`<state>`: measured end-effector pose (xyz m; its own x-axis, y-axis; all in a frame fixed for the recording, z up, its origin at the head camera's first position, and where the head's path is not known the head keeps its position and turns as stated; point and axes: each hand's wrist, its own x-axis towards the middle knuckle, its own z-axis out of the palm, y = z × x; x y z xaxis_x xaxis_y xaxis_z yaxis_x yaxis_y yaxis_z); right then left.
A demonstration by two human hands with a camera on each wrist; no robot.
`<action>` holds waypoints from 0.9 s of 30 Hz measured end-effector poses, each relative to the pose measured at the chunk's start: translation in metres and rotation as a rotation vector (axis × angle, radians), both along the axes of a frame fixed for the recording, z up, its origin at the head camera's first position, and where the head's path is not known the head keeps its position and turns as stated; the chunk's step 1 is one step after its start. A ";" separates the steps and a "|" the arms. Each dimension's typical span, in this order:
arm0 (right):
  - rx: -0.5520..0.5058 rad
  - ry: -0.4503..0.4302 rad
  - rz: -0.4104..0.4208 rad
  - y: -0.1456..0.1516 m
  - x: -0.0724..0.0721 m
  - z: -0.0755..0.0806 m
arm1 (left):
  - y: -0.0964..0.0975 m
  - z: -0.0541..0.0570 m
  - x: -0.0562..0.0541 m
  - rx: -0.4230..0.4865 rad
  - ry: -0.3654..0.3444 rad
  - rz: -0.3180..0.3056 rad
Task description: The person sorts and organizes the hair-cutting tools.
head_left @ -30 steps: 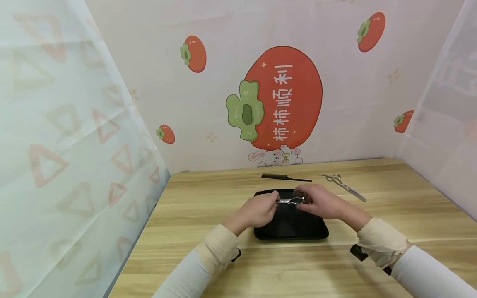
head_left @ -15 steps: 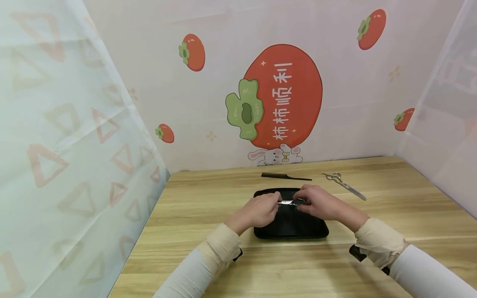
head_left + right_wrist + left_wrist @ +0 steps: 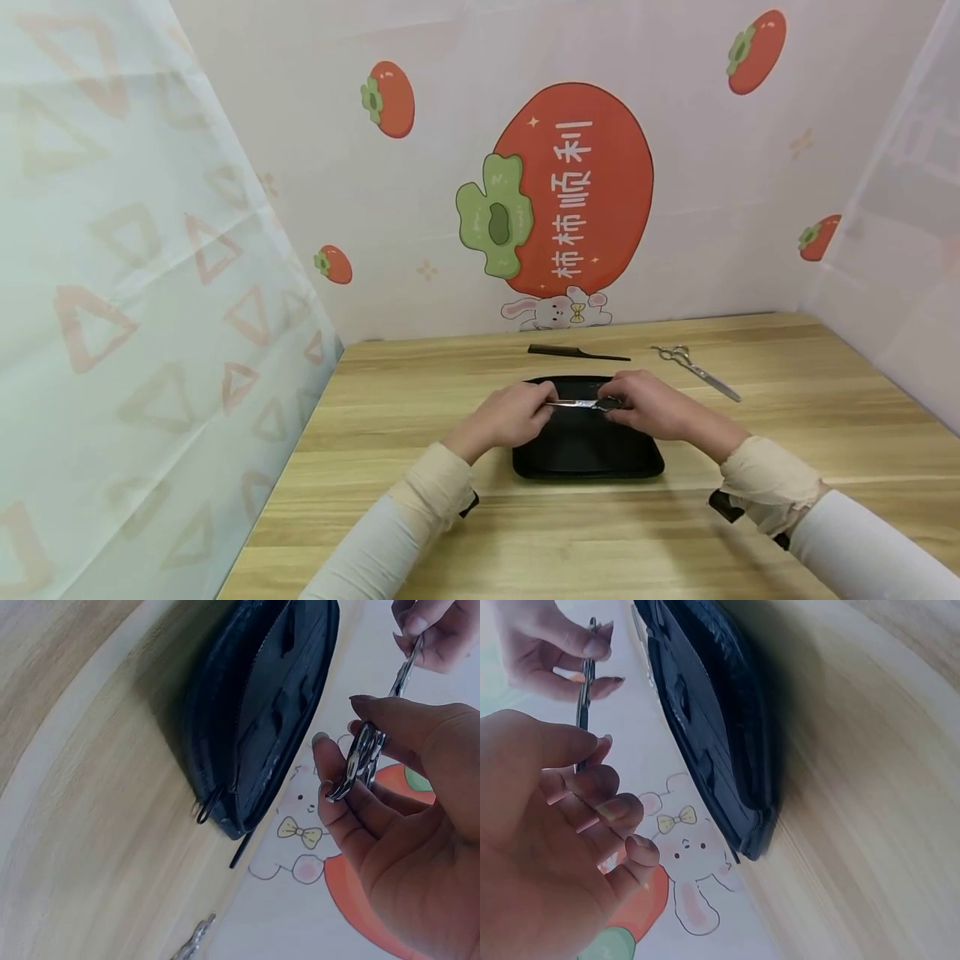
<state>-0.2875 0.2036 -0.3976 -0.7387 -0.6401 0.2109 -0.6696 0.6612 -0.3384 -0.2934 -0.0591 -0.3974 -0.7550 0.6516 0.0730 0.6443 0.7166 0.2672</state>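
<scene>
A pair of silver hairdressing scissors (image 3: 576, 403) is held level above an open black zip case (image 3: 588, 450) on the table. My left hand (image 3: 513, 415) pinches the blade end between thumb and forefinger, its other fingers loosely bent in the left wrist view. My right hand (image 3: 651, 405) holds the finger rings at the other end. In the right wrist view the rings of the scissors (image 3: 365, 754) appear nearly edge-on between thumb and fingers. Inside the case (image 3: 697, 727), small loops line a dark panel. The blade tips are hidden behind my left fingers.
Behind the case lies a black tail comb (image 3: 570, 351). A second pair of scissors (image 3: 699, 374), with a toothed blade, lies to the right of the comb. A wall covering (image 3: 420, 200) printed with persimmons closes off the back of the table.
The scissors have turned, so their rings now show edge-on instead of face-on. My left hand has slid slightly left, exposing more blade. My right hand has barely moved.
</scene>
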 end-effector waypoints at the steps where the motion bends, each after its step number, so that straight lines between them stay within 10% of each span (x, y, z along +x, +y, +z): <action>1: 0.005 0.008 0.001 0.001 0.000 0.000 | -0.002 0.000 -0.001 0.002 -0.002 0.003; 27: 0.067 0.062 -0.059 0.052 -0.018 -0.015 | -0.039 -0.017 -0.013 -0.106 -0.149 -0.014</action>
<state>-0.3057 0.2555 -0.4125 -0.7626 -0.6099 0.2157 -0.6469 0.7198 -0.2517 -0.3061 -0.0976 -0.4148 -0.7431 0.6603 -0.1091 0.6133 0.7371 0.2836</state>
